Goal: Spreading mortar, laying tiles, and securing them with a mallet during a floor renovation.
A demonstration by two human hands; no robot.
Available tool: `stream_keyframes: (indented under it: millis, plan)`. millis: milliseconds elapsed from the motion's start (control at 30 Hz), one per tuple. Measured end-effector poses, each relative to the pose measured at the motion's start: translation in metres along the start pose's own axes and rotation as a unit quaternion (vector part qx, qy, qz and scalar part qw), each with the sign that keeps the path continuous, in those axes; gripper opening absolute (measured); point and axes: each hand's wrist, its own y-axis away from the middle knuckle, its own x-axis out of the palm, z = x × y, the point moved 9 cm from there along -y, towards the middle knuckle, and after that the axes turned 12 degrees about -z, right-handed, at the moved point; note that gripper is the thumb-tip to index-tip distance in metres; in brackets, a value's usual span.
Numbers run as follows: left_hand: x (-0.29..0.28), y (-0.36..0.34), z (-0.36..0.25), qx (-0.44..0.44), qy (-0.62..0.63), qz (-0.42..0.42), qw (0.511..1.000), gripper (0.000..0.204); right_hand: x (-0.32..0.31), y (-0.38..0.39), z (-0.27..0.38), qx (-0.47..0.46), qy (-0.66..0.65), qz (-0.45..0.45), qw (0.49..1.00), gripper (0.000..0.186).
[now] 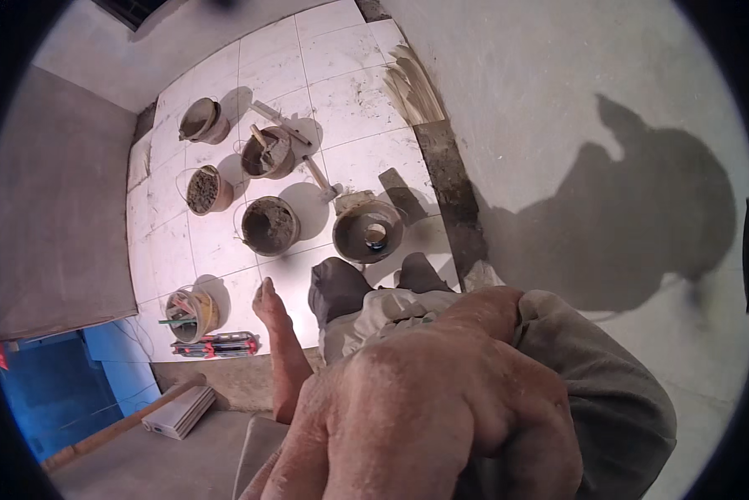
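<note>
My right hand (441, 400) looms large at the lower middle, raised close to the camera with its knuckles bent. Its fingers run out of the picture at the lower edge, so their tips and anything in them are hidden. Farther down, my left hand (268, 304) hangs with fingers stretched out and nothing visible in it. It is apart from the nearby bucket of dark mortar (270, 226) and the bucket of tools (191, 315). A wide basin (348, 218) with a small round container (376, 236) in it stands in front of my knees.
More mortar buckets (210, 190) stand on white floor tiles (341, 58), with a long-handled tool (318, 177) among them. A red and black tool (216, 344) lies at the tiles' edge. Stacked white panels (179, 412) and a wooden pole (116, 425) are lower left. A grey wall (541, 75) rises on the right.
</note>
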Motion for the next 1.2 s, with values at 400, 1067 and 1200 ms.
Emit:
stream_keyframes:
  millis: [400,1067,1200]
  plan:
    - [-0.019,0.028,-0.010,-0.018,-0.073,-0.026,0.997,0.032,0.043,0.004,0.001,0.078,-0.063,-0.072,0.992,0.016]
    - [0.021,0.025,-0.009,0.018,-0.028,0.039,0.999,0.027,0.042,0.027,0.025,0.015,-0.109,-0.076,0.991,0.007]
    - [0.028,0.028,0.006,-0.018,-0.058,0.065,0.996,0.029,0.034,0.019,0.024,0.032,-0.051,-0.015,0.998,0.009]
